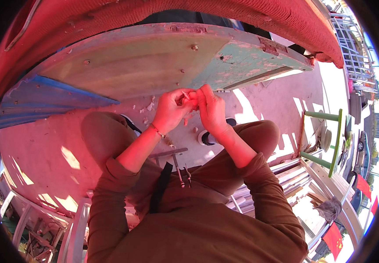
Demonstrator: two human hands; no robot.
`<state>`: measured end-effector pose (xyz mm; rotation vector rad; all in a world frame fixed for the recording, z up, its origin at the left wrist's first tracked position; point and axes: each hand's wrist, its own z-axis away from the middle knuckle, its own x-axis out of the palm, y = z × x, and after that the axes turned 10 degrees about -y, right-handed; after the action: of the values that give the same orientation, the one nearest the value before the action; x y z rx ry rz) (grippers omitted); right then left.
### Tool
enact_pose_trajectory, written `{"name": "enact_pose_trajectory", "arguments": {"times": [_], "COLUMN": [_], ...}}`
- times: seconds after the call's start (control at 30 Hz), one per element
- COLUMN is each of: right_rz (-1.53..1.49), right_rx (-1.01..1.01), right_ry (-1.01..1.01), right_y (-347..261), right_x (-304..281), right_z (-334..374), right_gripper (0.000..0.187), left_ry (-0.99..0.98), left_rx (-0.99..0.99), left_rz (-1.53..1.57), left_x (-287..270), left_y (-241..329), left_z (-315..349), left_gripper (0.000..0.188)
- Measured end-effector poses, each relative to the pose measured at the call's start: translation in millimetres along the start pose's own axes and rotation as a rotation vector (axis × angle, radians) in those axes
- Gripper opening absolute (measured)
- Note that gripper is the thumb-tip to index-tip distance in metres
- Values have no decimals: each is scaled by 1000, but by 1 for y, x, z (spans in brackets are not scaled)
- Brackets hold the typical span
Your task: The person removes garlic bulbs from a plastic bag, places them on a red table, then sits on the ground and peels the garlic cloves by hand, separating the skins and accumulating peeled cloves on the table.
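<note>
Both hands meet above the floor between my knees, in front of a painted wooden board (pixel 150 61). My left hand (pixel 170 109) is closed, its thumb and fingers pinching a small pale rounded piece (pixel 191 97). Against that same piece press the fingertips of my right hand (pixel 212 110), which is closed too. Fingers cover most of the piece, and red light tints it, so its kind is unclear. Below the hands, several small pale scraps (pixel 150 106) lie scattered on the floor.
A red cloth (pixel 163 8) hangs over the far side of the board. Blue corrugated sheet (pixel 45 105) lies at left. To the right stand a green frame (pixel 339 142) and stacked wooden strips (pixel 292 182). White railings (pixel 73 232) are at lower left.
</note>
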<state>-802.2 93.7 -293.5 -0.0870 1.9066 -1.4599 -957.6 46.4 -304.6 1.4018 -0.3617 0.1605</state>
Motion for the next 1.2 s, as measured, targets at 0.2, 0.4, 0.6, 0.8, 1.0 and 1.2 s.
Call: {"name": "enact_pose_trajectory", "arguments": {"times": [0.2, 0.4, 0.6, 0.8, 1.0, 1.2], "right_rz": [-682, -588, -194, -271, -286, -256], "right_rx": [322, 383, 133, 162, 217, 202], "right_ry": [-82, -123, -127, -123, -52, 36], "right_y": [15, 26, 24, 9, 14, 7], "right_x": [-11, -23, -8, -5, -3, 0], "right_z": [-9, -10, -6, -6, -4, -5], "right_gripper": [16, 18, 23, 21, 19, 19], "left_ry": [44, 87, 147, 151, 332, 195], "left_rx": [-43, 95, 53, 60, 452, 290], "left_rz": [-155, -162, -399, -545, -1067, -583], "left_x": [-9, -10, -8, -7, 3, 2], "left_y": [-2, -12, -7, 3, 17, 7], "left_z": [-3, -6, -5, -1, -1, -2], "left_gripper": [33, 30, 36, 47, 37, 22]}}
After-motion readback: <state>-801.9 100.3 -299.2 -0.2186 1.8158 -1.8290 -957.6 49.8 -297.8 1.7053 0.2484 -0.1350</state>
